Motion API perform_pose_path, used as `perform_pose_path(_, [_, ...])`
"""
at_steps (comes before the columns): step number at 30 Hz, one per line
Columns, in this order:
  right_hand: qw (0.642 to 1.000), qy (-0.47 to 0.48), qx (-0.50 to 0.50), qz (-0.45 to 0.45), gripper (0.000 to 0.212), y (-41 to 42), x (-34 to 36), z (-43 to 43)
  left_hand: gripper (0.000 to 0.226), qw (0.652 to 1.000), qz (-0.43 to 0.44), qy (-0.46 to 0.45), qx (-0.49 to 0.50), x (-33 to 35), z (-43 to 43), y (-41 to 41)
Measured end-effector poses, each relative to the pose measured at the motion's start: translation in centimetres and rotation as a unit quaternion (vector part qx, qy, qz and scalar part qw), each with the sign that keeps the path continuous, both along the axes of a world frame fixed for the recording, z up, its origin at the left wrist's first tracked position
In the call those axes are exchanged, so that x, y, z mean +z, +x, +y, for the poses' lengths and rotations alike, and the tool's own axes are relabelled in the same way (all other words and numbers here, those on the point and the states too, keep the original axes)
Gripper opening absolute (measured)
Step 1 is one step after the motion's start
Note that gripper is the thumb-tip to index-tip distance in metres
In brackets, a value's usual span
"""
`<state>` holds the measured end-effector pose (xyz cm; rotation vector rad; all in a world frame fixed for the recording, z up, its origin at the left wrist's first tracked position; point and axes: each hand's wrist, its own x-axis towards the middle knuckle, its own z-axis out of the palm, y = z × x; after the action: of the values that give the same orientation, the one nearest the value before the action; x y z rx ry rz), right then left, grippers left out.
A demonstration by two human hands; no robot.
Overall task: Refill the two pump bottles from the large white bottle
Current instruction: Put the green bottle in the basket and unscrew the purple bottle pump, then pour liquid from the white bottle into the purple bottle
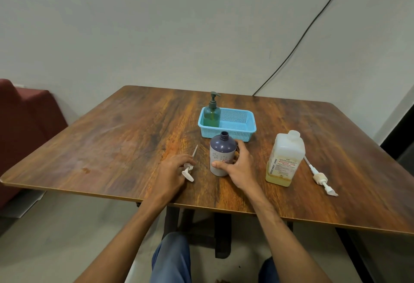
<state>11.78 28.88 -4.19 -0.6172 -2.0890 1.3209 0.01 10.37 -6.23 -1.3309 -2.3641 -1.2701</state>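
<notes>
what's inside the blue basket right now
Only the green pump bottle, upright in the left end of the blue basket, pump on. The rest of the floor looks bare; the near wall hides a strip of it.

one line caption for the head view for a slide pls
Right hand steadies the uncapped purple bottle while left hand sets its pump on the table.

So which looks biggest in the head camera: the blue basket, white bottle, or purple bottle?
1. Blue basket, widest though farthest away.
2. Large white bottle.
3. Purple bottle, a bit shorter and slimmer.
</notes>
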Motion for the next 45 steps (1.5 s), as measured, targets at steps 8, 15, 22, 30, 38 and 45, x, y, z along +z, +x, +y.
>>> perform_pose_path(8, [1.0,-0.001,0.002,-0.003,0.093,0.0,0.0,0.1,0.046,0.993,0.032,-0.107,-0.042,0.6,0.0,-1.0])
perform_pose_path(15, [1.0,0.003,0.004,0.003,0.093,0.0,0.1,0.2,0.049,0.992,0.015,-0.114,-0.049,0.7,-0.3,-1.2])
perform_pose_path(22, [1.0,0.01,-0.009,0.014,0.091,0.3,-0.2,0.0,0.043,0.997,0.008,-0.066,-0.026,1.1,-0.7,-1.1])
perform_pose_path(30, [0.999,-0.005,0.043,-0.007,0.114,2.2,-0.8,-0.7,0.041,0.994,0.001,0.103,0.044,3.4,1.5,2.5])
perform_pose_path(38, [0.979,0.081,-0.121,0.14,0.035,8.4,0.9,-1.5,0.048,0.97,-0.098,0.223,0.007,4.0,4.6,7.1])
perform_pose_path(45, [0.924,0.109,-0.288,0.228,0.043,11.8,1.8,1.1,0.064,0.951,-0.132,0.277,0.04,2.9,6.6,9.7])
